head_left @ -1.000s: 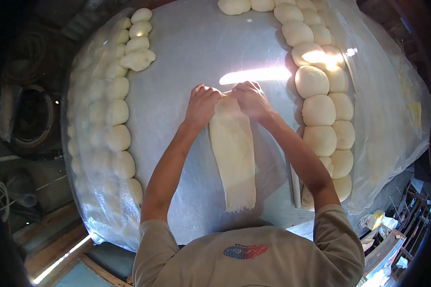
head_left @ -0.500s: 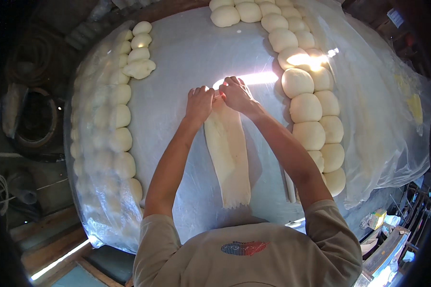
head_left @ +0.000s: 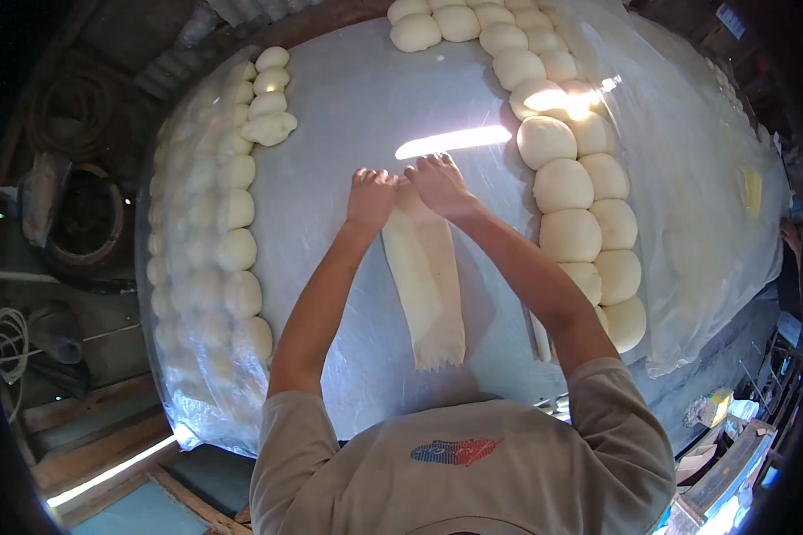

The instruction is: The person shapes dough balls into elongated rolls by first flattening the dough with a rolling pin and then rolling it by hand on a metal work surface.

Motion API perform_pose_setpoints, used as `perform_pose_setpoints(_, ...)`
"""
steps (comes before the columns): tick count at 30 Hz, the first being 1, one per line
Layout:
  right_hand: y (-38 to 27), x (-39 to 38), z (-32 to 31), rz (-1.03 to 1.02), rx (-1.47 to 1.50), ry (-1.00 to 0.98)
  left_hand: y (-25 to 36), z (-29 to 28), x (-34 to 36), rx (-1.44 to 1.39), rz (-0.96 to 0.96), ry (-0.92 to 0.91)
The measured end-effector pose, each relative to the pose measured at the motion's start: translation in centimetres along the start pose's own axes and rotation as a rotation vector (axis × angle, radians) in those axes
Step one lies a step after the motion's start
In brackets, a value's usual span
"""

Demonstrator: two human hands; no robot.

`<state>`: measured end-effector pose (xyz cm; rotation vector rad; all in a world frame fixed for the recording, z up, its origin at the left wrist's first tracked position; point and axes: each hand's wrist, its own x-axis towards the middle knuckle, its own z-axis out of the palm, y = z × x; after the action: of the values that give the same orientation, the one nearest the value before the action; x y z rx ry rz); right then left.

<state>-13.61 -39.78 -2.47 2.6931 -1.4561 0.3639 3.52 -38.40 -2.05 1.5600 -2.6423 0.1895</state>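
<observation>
A long, flat strip of pale dough (head_left: 424,285) lies lengthwise on the smooth grey table (head_left: 339,98); its near end is ragged. Both hands are at its far end. My left hand (head_left: 372,194) has its fingers curled on the dough's left corner. Right beside it, my right hand (head_left: 438,183) bends its fingers over the same edge. The fingertips and the bit of dough beneath them are mostly hidden by the hands. Between my forearms the rest of the strip lies flat.
Rounded dough balls (head_left: 570,234) stand in rows on the right, with more dough balls (head_left: 236,250) on the left. Clear plastic sheets (head_left: 714,223) cover part of both sides. Near my right forearm lies a thin pale rod (head_left: 540,339). A bright light streak crosses the table.
My hands have come slightly nearer, and the right hand's fingers sit lower over the dough's far edge. The strip's near end lies slightly higher in the picture. The view has shifted a little.
</observation>
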Motion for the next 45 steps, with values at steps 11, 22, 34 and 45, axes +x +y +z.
perform_pose_setpoints(11,-0.9,-7.0,-1.1,-0.234,-0.01,0.262,2.0,1.0,-7.2,0.145,0.118,0.061)
perform_pose_setpoints(22,-2.6,-6.9,-1.4,-0.016,0.217,0.036,5.6,-0.4,-6.0,-0.292,-0.194,0.012)
perform_pose_setpoints(34,-4.0,-9.5,-4.7,0.097,0.221,0.038,6.8,-5.6,-7.1,-0.408,-0.264,-0.387)
perform_pose_setpoints(45,-4.3,-15.1,-6.9,0.165,0.499,-0.435,9.3,-8.6,-13.4,-0.414,-0.16,-0.554)
